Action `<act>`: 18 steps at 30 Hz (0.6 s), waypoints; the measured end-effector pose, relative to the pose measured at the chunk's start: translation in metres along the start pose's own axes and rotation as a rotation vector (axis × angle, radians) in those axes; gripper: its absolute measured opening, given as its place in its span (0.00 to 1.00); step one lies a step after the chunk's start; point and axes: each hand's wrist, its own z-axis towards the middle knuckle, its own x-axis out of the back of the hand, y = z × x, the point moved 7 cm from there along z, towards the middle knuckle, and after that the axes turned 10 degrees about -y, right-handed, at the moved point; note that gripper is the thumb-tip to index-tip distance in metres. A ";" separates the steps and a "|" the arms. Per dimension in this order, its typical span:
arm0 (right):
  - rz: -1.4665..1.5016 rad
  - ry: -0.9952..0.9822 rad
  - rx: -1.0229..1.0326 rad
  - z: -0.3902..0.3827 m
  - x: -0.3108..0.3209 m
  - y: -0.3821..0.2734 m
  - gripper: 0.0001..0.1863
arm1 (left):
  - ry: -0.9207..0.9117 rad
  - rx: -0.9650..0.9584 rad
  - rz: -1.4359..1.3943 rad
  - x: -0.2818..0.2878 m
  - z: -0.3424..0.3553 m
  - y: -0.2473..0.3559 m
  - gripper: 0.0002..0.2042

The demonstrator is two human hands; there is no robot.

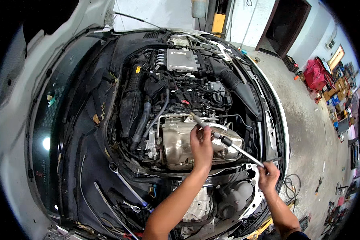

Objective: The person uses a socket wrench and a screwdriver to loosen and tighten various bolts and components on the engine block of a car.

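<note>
My left hand (202, 144) is closed round the front part of a long socket tool with a chrome shaft (248, 155), above the shiny metal heat shield (176, 144) of the engine. A tapered light-grey piece (199, 121) with a narrow brownish tip sticks out beyond its fingers, toward the engine top. My right hand (269, 176) grips the shaft's other end over the front edge of the engine bay. The tool slants from the engine's middle down to the right. My left palm hides part of it.
A long-handled ratchet (126, 182), a smaller ratchet wrench (132, 207) and a long extension bar (108, 202) lie on the dark cowl at lower left. Black air ducts (238, 92) and hoses surround the engine. A red bag (317, 75) and boxes line the right wall.
</note>
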 end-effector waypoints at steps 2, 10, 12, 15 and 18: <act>-0.026 -0.032 0.004 0.023 -0.004 0.001 0.07 | 0.017 0.017 -0.018 0.006 0.020 -0.011 0.16; -0.044 -0.091 0.007 0.064 -0.036 0.013 0.07 | 0.058 0.071 -0.176 0.009 0.053 -0.024 0.19; -0.057 -0.113 0.004 0.069 -0.044 0.016 0.07 | 0.028 0.143 -0.171 0.012 0.055 -0.033 0.23; -0.050 -0.137 0.019 0.079 -0.055 0.010 0.07 | -0.045 0.240 0.046 0.029 0.049 -0.049 0.28; 0.000 -0.143 0.028 0.089 -0.058 0.015 0.07 | -0.209 0.262 0.306 0.043 0.019 -0.013 0.30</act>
